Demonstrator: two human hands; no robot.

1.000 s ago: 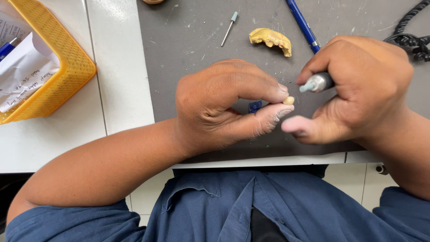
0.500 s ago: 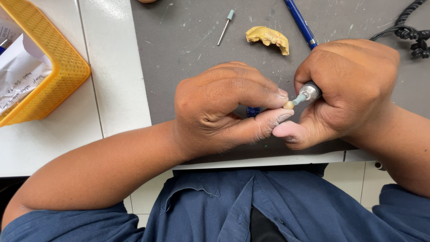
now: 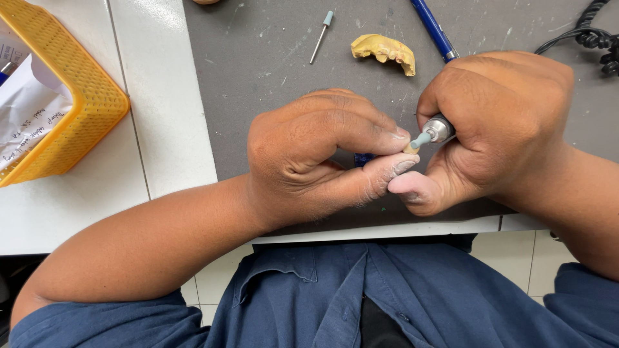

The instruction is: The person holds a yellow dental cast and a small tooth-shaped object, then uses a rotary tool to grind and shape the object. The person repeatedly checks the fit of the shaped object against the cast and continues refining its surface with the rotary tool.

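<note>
- Since 1 s ago the right hand [image 3: 500,129] has swung its handpiece in twd the left; the tool tip, which pointed away from the fingertips then, now meets the small piece, and the whole view has slid a bit right.
- Grey work mat [image 3: 258,71] covers the bench under both hands; I see scratch marks and dust on it.
- Yellow mesh basket [image 3: 77,103] sits far left w/ paper slips inside, well apart from the work.
- Left hand [image 3: 316,154] is curled tight, thumb and forefinger pinching a small cream piece [image 3: 409,148] at the fingertips; a blue bit shows under the fingers, I can't tell what it is.
- Right hand is wrapped closed round a metal handpiece [image 3: 440,129], its pale blue-grey polishing tip [image 3: 420,139] touching the cream piece.
- Yellow dental cast [image 3: 383,50] lies on the mat above the hands, apart from them.
- Blue pen [image 3: 433,29] lies just right of the cast; a black coiled cord [image 3: 596,38] is at top right.
- Spare bur [image 3: 320,35] lies left of the cast.
- My read: step in hand is grinding/polishing the pinched piece. Next move calls for a steady pinch, light tip pressure, and turning the piece to a fresh face.
</note>
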